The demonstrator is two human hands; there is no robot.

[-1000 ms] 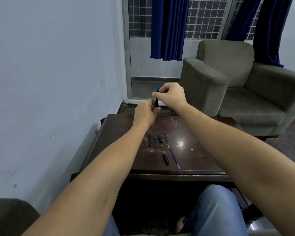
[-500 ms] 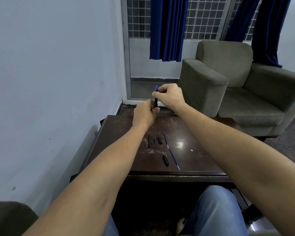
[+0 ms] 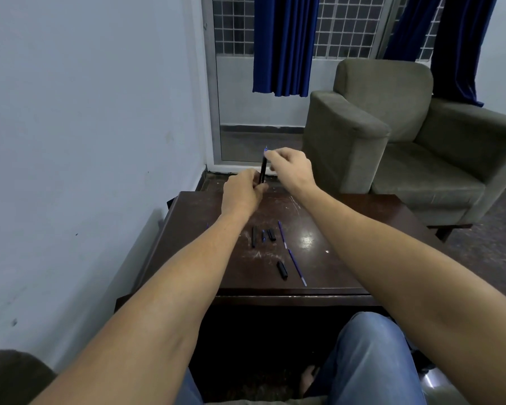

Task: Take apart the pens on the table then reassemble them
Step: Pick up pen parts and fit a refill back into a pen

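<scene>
A black pen (image 3: pixel 263 171) with a blue tip stands upright above the far edge of the dark wooden table (image 3: pixel 348 229). My left hand (image 3: pixel 241 194) grips its lower end. My right hand (image 3: pixel 291 169) pinches its top near the blue tip. On the table lie loose pen parts: a thin black barrel (image 3: pixel 254 236), a short blue piece (image 3: pixel 263 235), a short black piece (image 3: pixel 272 234), two blue refills (image 3: pixel 282 233) (image 3: pixel 297 267) end to end, and a black cap (image 3: pixel 282 270).
A grey-green armchair (image 3: pixel 392 135) stands right behind the table. A pale wall runs along the left. Blue curtains (image 3: pixel 284 45) hang over a barred window at the back. My knee in jeans (image 3: pixel 371 361) is under the table's near edge.
The pen shows more of its black barrel between my hands than before; my right hand has shifted slightly up toward the tip. The parts on the table have not moved.
</scene>
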